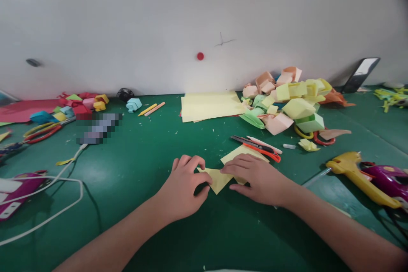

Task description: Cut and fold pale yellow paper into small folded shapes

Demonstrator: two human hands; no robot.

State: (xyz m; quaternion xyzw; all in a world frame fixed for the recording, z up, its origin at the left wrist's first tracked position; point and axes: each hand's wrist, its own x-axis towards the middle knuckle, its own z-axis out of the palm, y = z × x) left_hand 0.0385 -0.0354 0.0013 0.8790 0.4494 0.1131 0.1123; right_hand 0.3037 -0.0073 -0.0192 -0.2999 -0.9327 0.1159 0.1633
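A small piece of folded yellow paper [218,182] lies on the green table between my two hands, one point toward me. My left hand [188,189] has its fingers curled over the paper's left end, index fingertip on it and thumb just below. From the other side, my right hand [258,178] covers the right end, fingers stretched across it and thumb beneath, with some paper showing between. Just beyond my right hand is another yellow paper sheet [234,153], partly covered. On that sheet rest a box cutter [255,144] with an orange part and a pale pen [266,144].
Yellow sheets [210,106] lie by the white partition [143,38]. Folded paper shapes [296,106] are heaped right of them. A yellow glue gun [360,178] is at right. Scissors [44,134], a white cable [81,191] and coloured paper pieces [79,104] are at left.
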